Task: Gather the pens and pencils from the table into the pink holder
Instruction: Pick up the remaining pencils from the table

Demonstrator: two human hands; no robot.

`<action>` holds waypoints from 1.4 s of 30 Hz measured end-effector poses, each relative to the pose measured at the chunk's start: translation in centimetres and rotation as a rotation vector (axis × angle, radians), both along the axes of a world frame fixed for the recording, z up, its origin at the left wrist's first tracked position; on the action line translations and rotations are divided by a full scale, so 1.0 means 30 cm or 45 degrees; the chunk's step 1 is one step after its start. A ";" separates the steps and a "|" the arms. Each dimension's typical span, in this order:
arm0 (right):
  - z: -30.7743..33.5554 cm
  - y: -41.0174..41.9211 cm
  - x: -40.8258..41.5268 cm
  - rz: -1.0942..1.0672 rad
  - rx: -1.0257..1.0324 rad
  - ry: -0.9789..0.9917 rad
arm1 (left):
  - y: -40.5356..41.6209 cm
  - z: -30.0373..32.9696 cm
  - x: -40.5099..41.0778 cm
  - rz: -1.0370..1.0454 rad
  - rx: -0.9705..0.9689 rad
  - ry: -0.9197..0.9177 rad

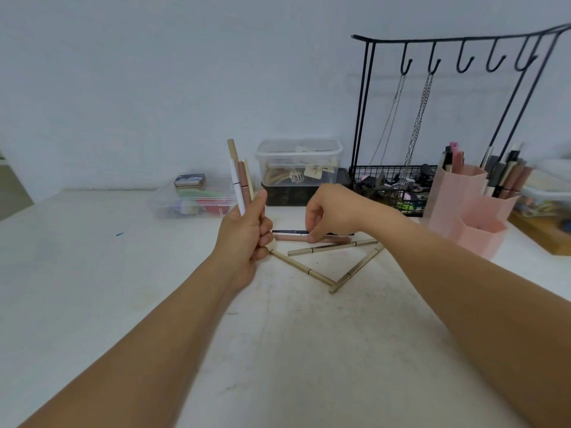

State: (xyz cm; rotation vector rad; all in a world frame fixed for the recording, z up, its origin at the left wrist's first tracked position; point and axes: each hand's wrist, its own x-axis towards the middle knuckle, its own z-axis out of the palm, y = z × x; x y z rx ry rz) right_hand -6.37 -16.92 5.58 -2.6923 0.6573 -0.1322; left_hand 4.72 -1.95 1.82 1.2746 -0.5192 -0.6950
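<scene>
Several slim pens and pencils (pixel 240 177) stand upright in the left hand (pixel 247 233), whose fingers curl round their lower ends; held as a bundle like this, they can go into the holder in one trip rather than one by one. They include a white one, a brownish pink one and beige ones.

Just right of it, the right hand (pixel 330 211) reaches down to the white bench (pixel 92 273), its fingertips pinching a dusty pink pen (pixel 290 238) that lies flat, just near of a thin black pencil (pixel 287 232). The pink pen looks to be the next pick (whether it has left the surface I cannot tell).

Three beige pencils lie nearer: one angled beige pencil (pixel 332 247) just near of the pink pen, and two more, the left beige pencil (pixel 301 267) and the right beige pencil (pixel 357 270), meeting in a V.

At the far right stands the pink hexagonal plastic holder (pixel 457 196), already carrying a good many pens in its taller cells, well apart from both hands. My judgement: the gathering is well under way, with five pieces left on the bench.
</scene>
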 end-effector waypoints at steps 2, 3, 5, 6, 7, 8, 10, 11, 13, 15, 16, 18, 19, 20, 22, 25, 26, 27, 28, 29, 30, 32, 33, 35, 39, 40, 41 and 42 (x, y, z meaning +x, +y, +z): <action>-0.006 0.001 0.006 -0.002 0.012 0.027 | 0.003 -0.001 0.003 0.008 -0.005 0.005; -0.009 0.000 0.008 -0.005 0.019 0.050 | 0.004 -0.001 0.004 0.007 -0.005 0.010; -0.015 -0.004 0.012 -0.004 0.021 0.091 | 0.005 -0.002 0.006 -0.005 0.007 0.017; -0.017 -0.004 0.013 0.005 0.013 0.106 | 0.006 -0.003 0.006 -0.012 0.018 0.020; -0.017 -0.005 0.014 0.016 0.007 0.112 | 0.006 -0.003 0.005 -0.020 0.030 0.024; -0.013 -0.005 0.013 0.031 0.006 0.104 | 0.008 -0.003 0.005 -0.027 0.038 0.029; 0.008 -0.003 0.002 0.067 0.029 0.035 | 0.009 -0.004 0.003 -0.035 0.046 0.036; 0.025 0.000 -0.005 0.072 0.056 -0.022 | 0.010 -0.004 0.003 -0.035 0.045 0.038; 0.063 0.007 -0.019 0.049 0.205 -0.162 | 0.009 -0.006 0.001 -0.034 0.036 0.040; 0.091 0.020 -0.025 0.055 0.533 -0.323 | 0.006 -0.006 -0.004 -0.052 0.032 0.043; 0.099 0.031 -0.023 0.078 0.708 -0.389 | 0.005 -0.006 -0.007 -0.070 0.028 0.048; 0.106 0.053 -0.015 0.132 0.933 -0.479 | 0.004 -0.004 -0.015 -0.118 0.021 0.070; 0.106 0.063 -0.009 0.150 0.994 -0.516 | 0.003 -0.002 -0.020 -0.144 0.013 0.085; 0.104 0.072 -0.003 0.158 1.044 -0.550 | 0.003 -0.001 -0.024 -0.171 0.001 0.095; 0.096 0.088 0.010 0.165 1.120 -0.594 | 0.003 -0.002 -0.028 -0.221 -0.035 0.098; 0.077 0.104 0.028 0.150 1.133 -0.633 | 0.000 -0.007 -0.030 -0.270 -0.094 0.078; 0.072 0.108 0.034 0.136 1.108 -0.647 | -0.001 -0.007 -0.029 -0.276 -0.095 0.061; 0.066 0.110 0.039 0.119 1.075 -0.662 | -0.001 -0.008 -0.029 -0.278 -0.092 0.044; 0.062 0.111 0.044 0.103 1.040 -0.674 | -0.001 -0.008 -0.029 -0.278 -0.091 0.027; 0.059 0.112 0.048 0.090 1.003 -0.685 | 0.000 -0.008 -0.029 -0.273 -0.093 0.010; 0.057 0.113 0.050 0.080 0.965 -0.693 | 0.001 -0.007 -0.031 -0.268 -0.093 -0.009; 0.057 0.114 0.053 0.071 0.911 -0.707 | 0.002 -0.007 -0.030 -0.262 -0.092 -0.050; 0.057 0.115 0.053 0.069 0.907 -0.714 | 0.003 -0.009 -0.029 -0.263 -0.100 -0.071; 0.056 0.116 0.053 0.062 0.931 -0.725 | 0.007 -0.010 -0.027 -0.270 -0.123 -0.101; 0.044 0.102 0.056 0.072 1.001 -0.696 | 0.011 -0.011 -0.018 -0.301 -0.126 -0.129; 0.039 0.096 0.058 0.070 1.011 -0.691 | 0.013 -0.010 -0.016 -0.317 -0.120 -0.131; 0.035 0.088 0.058 0.060 1.014 -0.688 | 0.012 -0.009 -0.015 -0.333 -0.112 -0.131; 0.033 0.083 0.056 0.050 1.011 -0.684 | 0.011 -0.008 -0.014 -0.345 -0.103 -0.129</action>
